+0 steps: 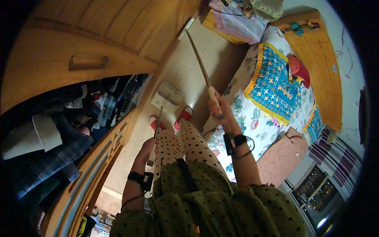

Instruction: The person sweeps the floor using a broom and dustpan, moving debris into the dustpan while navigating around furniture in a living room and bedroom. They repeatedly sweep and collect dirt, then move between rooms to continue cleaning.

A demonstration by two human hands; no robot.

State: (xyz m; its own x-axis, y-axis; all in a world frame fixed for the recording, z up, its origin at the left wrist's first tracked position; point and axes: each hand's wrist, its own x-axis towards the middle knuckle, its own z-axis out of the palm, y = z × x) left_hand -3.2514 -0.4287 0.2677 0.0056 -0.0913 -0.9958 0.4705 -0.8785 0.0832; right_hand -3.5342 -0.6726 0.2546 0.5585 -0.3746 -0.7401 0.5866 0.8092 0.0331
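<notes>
My right hand [221, 110] grips the pale end of a long pole, whose brown shaft [197, 57] slants away from me. The pole reaches a narrow whitish head [186, 28], probably a broom's, lying on the floor along the base of the wooden wardrobe. My left hand [147, 149] is closed around the upright handle of a long-handled dustpan [168, 97]. That dustpan rests on the floor just ahead of my red slippers [185, 116], its pan facing away from me. Whether any dirt lies in the pan is hard to tell.
On the left, a wooden wardrobe [124, 66] stands open with clothes [103, 106] piled inside. A bed with a floral sheet [251, 118], patterned cushions [276, 84] and a pink cloth [284, 157] borders the right. A cloth-covered cabinet [237, 25] stands at the far end.
</notes>
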